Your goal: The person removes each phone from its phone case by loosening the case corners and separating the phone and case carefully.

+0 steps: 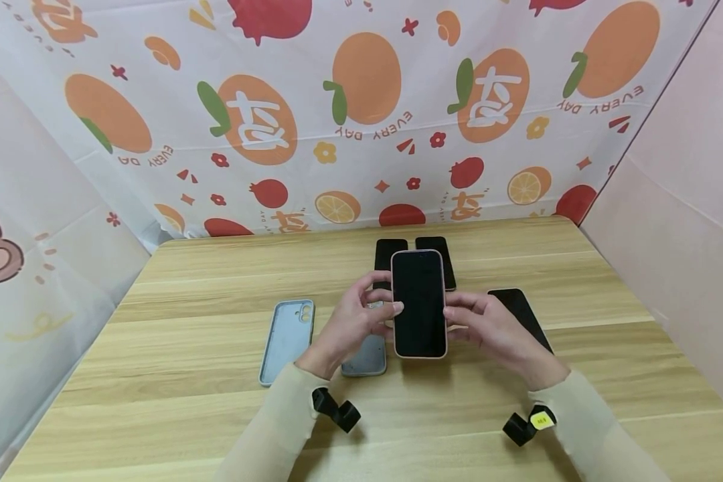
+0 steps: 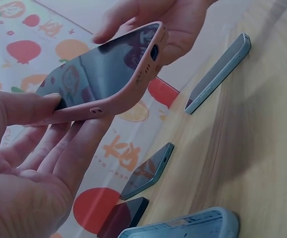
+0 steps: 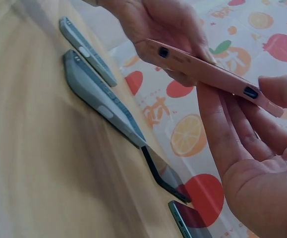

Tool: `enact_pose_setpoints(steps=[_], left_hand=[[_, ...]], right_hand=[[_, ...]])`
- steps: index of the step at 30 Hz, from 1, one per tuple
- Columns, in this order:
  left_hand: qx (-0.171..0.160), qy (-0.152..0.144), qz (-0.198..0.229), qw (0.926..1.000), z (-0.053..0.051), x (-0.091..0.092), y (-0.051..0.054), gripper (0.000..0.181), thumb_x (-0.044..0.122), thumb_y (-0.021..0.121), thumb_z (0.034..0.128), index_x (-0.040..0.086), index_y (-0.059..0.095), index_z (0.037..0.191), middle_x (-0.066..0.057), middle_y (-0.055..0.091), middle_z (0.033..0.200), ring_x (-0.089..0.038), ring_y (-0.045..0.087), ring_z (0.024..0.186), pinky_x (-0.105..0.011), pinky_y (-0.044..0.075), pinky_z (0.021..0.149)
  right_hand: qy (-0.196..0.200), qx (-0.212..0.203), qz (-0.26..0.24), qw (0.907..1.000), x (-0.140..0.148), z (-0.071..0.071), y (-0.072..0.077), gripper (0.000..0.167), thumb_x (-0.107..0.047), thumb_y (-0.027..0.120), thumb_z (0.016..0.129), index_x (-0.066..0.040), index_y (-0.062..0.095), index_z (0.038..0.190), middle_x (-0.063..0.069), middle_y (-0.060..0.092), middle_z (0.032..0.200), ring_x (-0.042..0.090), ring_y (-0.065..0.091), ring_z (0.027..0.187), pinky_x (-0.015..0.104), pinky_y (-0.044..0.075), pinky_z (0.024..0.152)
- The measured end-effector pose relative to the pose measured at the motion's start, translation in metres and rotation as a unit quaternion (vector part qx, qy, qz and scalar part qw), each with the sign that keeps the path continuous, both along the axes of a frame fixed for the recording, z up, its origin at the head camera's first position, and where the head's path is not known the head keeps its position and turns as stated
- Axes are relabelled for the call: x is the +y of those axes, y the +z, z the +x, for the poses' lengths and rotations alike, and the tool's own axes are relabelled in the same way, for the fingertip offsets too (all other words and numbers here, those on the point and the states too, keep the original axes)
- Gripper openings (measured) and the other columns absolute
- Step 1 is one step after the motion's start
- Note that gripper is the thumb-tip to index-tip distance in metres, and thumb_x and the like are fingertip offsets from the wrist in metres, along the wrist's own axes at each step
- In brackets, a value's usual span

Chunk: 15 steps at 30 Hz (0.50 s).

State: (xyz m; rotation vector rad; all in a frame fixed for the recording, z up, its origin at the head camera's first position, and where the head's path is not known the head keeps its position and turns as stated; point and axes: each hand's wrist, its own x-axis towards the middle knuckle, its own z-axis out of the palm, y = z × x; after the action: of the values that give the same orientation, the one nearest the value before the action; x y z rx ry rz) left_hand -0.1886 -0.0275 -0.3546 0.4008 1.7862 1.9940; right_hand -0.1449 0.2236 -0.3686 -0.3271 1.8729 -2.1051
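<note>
A smartphone with a dark screen, in a pink phone case, is held up off the table between both hands, screen facing the head camera. My left hand grips its left long edge, thumb on the front and fingers behind. On the opposite edge, my right hand holds it between thumb and fingers. The case wraps the phone's sides; the right wrist view shows a side opening in it. Beneath the left hand lies a blue-grey phone case, partly hidden by that hand.
Another light-blue phone case lies hollow side up on the wooden table, farther left. Two dark phones lie behind the held one. One more phone is partly behind the right hand. A fruit-print cloth hangs at the back edge.
</note>
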Motion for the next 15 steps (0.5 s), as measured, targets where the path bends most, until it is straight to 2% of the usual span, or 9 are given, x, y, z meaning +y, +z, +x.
enact_pose_setpoints(steps=[4,6,11,15], left_hand=[[0.004,0.011,-0.008,0.9999,0.000,-0.001,0.001,0.049,0.005,0.065,0.0929,0.014,0.047,0.138,-0.005,0.064,0.101,-0.016,0.066,0.082,-0.036,0.061,0.066],[0.007,0.015,-0.013,0.9998,0.000,-0.002,0.001,0.049,0.006,0.065,0.0931,0.014,0.047,0.138,-0.005,0.064,0.101,-0.016,0.066,0.083,-0.036,0.061,0.066],[0.008,0.025,-0.022,0.9994,0.000,-0.003,0.003,0.049,0.007,0.065,0.0934,0.015,0.047,0.138,-0.006,0.064,0.102,-0.017,0.065,0.084,-0.035,0.061,0.066],[0.004,0.033,-0.026,0.9991,0.000,-0.003,0.003,0.049,0.007,0.066,0.0934,0.017,0.048,0.138,-0.007,0.064,0.105,-0.018,0.065,0.086,-0.036,0.061,0.067]], right_hand=[[0.005,0.050,0.078,0.9957,-0.003,0.008,-0.003,0.033,-0.009,0.062,0.096,0.005,0.059,0.127,-0.002,0.071,0.114,0.007,0.068,0.099,0.025,0.057,0.087],[0.002,0.065,0.113,0.9914,-0.005,0.011,-0.004,0.040,-0.009,0.064,0.094,0.011,0.055,0.128,0.004,0.069,0.116,0.006,0.067,0.101,0.022,0.056,0.087],[-0.002,0.076,0.128,0.9888,-0.005,0.017,-0.004,0.042,-0.008,0.064,0.093,0.014,0.053,0.128,0.019,0.065,0.118,0.006,0.065,0.100,0.021,0.056,0.086],[-0.013,0.077,0.124,0.9892,-0.007,0.020,-0.006,0.043,-0.005,0.064,0.093,0.016,0.050,0.128,0.013,0.065,0.114,0.006,0.065,0.098,0.020,0.056,0.085]])
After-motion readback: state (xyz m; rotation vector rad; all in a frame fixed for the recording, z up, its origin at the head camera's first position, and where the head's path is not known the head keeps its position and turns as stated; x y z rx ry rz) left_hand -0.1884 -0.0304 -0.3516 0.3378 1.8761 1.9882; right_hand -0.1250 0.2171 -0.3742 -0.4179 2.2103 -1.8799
